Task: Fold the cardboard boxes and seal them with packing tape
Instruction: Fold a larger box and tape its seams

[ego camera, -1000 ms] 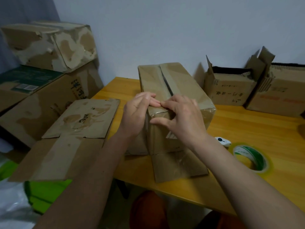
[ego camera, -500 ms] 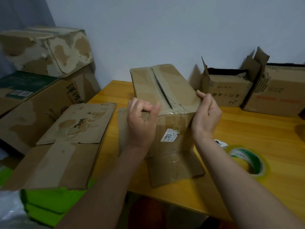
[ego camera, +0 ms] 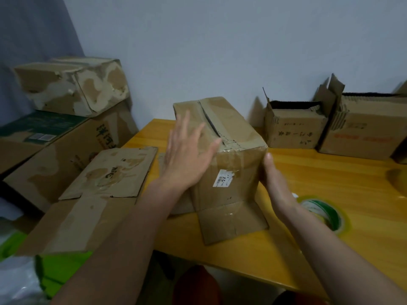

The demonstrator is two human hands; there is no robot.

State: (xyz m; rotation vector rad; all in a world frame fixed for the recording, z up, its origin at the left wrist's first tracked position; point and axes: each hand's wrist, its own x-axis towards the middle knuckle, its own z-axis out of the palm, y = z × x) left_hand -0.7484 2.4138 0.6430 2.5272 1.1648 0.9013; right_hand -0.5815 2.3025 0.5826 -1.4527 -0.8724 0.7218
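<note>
A worn brown cardboard box (ego camera: 231, 150) stands on the yellow wooden table (ego camera: 330, 183), its top flaps closed with a dark gap along the seam and a strip of clear tape over the near edge. One bottom flap lies flat toward me. My left hand (ego camera: 187, 155) is spread with straight fingers over the box's left top edge. My right hand (ego camera: 275, 183) lies flat against the box's lower right side. A roll of packing tape (ego camera: 323, 214) with a green core lies on the table just right of my right wrist.
Two open cardboard boxes (ego camera: 295, 128) (ego camera: 365, 130) stand at the table's back right. A flattened box (ego camera: 94, 192) lies off the table's left edge. Stacked boxes (ego camera: 72, 86) fill the far left. Green material (ego camera: 61, 274) lies below.
My left hand has let go of the box's near top edge and opened flat. My right hand has slid from the upper right edge down to the lower right side.
</note>
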